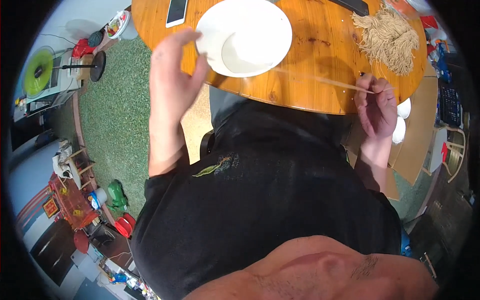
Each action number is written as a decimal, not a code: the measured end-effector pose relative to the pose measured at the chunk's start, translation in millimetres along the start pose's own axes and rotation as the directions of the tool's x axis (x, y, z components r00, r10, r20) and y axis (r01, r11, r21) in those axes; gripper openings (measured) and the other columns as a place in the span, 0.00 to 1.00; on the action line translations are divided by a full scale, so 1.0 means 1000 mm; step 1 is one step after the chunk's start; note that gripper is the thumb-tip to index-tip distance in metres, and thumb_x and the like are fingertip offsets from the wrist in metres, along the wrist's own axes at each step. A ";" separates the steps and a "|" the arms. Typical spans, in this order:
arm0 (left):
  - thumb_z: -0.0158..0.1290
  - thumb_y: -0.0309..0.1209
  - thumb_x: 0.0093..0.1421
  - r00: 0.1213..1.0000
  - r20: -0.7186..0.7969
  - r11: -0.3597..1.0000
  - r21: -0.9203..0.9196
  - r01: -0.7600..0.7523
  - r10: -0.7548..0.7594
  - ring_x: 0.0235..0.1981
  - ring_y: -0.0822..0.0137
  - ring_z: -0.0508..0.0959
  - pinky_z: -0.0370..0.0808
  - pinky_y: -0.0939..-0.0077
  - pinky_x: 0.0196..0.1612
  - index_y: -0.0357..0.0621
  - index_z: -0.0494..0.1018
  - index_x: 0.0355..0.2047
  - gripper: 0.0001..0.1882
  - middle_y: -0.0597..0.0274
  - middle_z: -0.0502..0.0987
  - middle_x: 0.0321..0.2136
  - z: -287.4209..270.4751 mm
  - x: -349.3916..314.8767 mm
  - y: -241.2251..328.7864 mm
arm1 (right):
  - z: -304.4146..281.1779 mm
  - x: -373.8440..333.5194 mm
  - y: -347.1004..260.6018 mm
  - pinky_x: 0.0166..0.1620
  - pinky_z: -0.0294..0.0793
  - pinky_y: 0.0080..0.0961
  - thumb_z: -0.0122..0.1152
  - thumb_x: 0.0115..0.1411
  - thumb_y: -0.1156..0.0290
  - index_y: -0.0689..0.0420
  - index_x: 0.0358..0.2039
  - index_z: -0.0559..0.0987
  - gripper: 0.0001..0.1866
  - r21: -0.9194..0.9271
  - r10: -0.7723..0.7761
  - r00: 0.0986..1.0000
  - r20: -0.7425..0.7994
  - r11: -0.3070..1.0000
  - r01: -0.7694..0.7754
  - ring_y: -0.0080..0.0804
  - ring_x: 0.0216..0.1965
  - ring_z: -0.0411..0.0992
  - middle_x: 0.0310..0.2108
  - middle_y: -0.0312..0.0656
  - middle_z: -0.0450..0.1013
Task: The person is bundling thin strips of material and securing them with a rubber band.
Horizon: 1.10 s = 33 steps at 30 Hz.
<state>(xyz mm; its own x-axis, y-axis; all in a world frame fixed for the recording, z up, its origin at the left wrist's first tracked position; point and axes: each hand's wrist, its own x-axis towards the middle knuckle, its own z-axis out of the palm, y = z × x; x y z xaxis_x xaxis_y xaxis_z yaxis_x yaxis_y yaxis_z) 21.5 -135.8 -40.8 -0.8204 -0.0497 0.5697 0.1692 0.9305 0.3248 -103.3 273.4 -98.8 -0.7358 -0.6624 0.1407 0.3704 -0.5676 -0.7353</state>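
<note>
A white bucket or deep bowl (243, 37) stands near the front edge of the round wooden table. Beside its left rim is my left hand (172, 75), slightly blurred, with thumb and forefinger spread apart and nothing visible between them. My right hand (376, 102) is closed at the table's front right edge, pinching a thin pale string (330, 81) between thumb and fingers. The string runs left from that pinch toward the bucket's lower rim, where it fades from sight. Beyond my right hand lies a loose bundle of tan string (387, 42) on the tabletop.
A phone (176, 11) lies on the wooden table (300, 60) left of the bucket, and a dark flat object (352, 5) at its far edge. Cardboard (412, 135) and white round items (399, 131) are below the table at right. A fan (42, 71) stands far left.
</note>
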 end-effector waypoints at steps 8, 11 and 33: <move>0.64 0.22 0.54 0.913 -0.404 0.883 -0.403 -0.240 0.064 0.39 0.57 0.80 0.75 0.67 0.45 0.40 0.79 0.40 0.13 0.56 0.81 0.39 0.019 -0.007 0.045 | 0.050 0.017 0.014 0.35 0.68 0.25 0.68 0.64 0.64 0.61 0.38 0.81 0.12 -0.343 -0.174 0.979 0.108 0.918 0.201 0.31 0.31 0.68 0.33 0.43 0.70; 0.75 0.34 0.49 0.922 -0.008 0.795 -0.503 -0.339 0.388 0.40 0.52 0.81 0.79 0.63 0.42 0.35 0.79 0.42 0.24 0.50 0.79 0.42 0.013 -0.004 0.090 | 0.082 0.023 0.019 0.36 0.67 0.24 0.72 0.59 0.68 0.63 0.33 0.83 0.11 -0.413 -0.136 0.979 0.152 0.891 0.188 0.31 0.33 0.71 0.31 0.41 0.73; 0.65 0.26 0.61 0.968 0.224 0.654 -0.750 0.097 0.114 0.32 0.59 0.83 0.79 0.73 0.32 0.34 0.76 0.47 0.16 0.48 0.82 0.39 0.048 0.002 0.116 | 0.099 0.031 0.037 0.34 0.62 0.15 0.69 0.56 0.86 0.61 0.38 0.86 0.10 -0.686 -0.212 0.961 0.179 0.673 0.276 0.22 0.32 0.66 0.32 0.34 0.67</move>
<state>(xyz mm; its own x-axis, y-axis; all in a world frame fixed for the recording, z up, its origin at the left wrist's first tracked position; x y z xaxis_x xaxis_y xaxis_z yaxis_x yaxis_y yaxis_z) 13.8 -10.9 -38.2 -0.8971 0.1398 0.4190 0.4412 0.3312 0.8341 -57.0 183.7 -55.9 -0.6840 -0.6035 0.4097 -0.3428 -0.2298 -0.9109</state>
